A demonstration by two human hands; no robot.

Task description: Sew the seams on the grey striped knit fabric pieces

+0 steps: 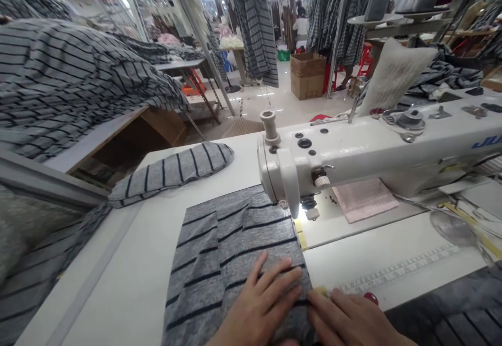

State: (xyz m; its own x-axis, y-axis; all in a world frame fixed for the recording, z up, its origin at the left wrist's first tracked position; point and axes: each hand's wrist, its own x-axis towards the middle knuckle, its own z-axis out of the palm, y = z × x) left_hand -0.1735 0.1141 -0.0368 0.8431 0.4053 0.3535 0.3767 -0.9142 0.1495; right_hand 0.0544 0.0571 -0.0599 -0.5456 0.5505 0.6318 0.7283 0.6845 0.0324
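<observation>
A grey knit fabric piece with dark stripes (200, 267) lies on the white sewing table, its far right edge under the needle area of a sewing machine (286, 173). My left hand (262, 299) rests flat on the fabric, fingers spread, just in front of the machine head. At the fabric's right edge, my right hand (349, 314) has its fingers closed together on the cloth; its thumb is hidden. A measuring tape strip (392, 273) runs along the table beside my right hand, near a small red round object (371, 298).
Another striped piece (176, 171) lies at the table's far left edge. A folded pink cloth (364, 199) sits under the machine arm. Striped fabric (78, 74) is heaped on the left. Dark striped cloth (458, 309) lies at the lower right. A cardboard box (308, 77) stands beyond.
</observation>
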